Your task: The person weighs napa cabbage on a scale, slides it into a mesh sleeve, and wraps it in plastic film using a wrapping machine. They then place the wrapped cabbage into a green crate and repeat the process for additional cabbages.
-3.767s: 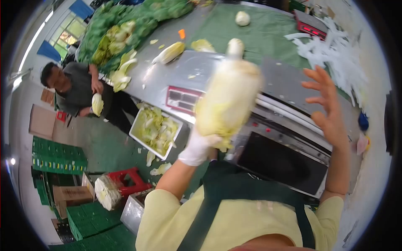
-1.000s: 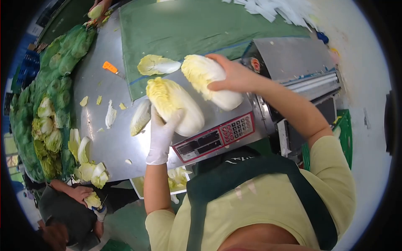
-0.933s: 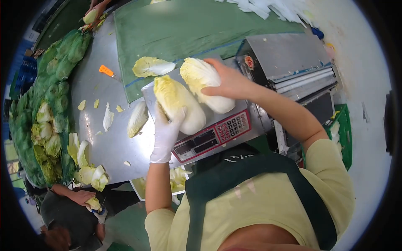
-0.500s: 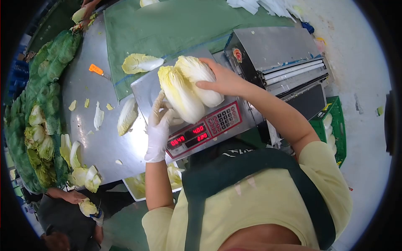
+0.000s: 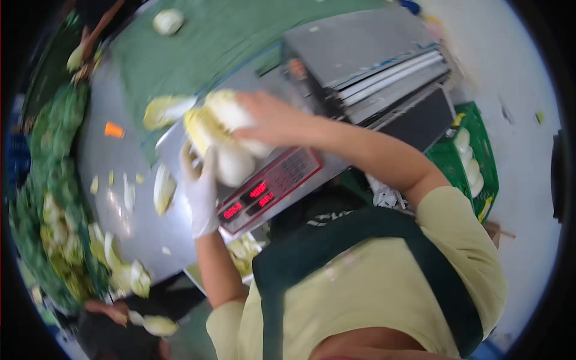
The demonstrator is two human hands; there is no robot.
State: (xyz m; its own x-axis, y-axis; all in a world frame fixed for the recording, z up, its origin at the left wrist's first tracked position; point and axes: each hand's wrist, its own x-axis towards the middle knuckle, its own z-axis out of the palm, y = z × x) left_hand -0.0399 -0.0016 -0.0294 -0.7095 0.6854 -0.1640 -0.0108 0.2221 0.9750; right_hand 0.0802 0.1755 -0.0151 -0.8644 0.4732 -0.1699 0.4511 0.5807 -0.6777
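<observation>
Two napa cabbages lie side by side over the pan of a weighing scale with a red-framed panel and lit red digits. My left hand, in a white glove, curls its fingers against the left side of the nearer cabbage. Bare and blurred by motion, my right hand grips the farther cabbage from above and the right. Loose cabbage leaves lie just beyond the scale, and another leaf is left of my gloved hand.
A film-wrapping machine stands right of the scale. Right of me is a green crate with cabbages. Green net sacks line the left edge, near an orange-handled tool. Another person's hand is at lower left, near a cabbage.
The camera view has shifted, so the bench sits differently. Both hands stay on the two cabbages. A cabbage now shows on the green cloth, and the lower-left person's cabbage has moved.
</observation>
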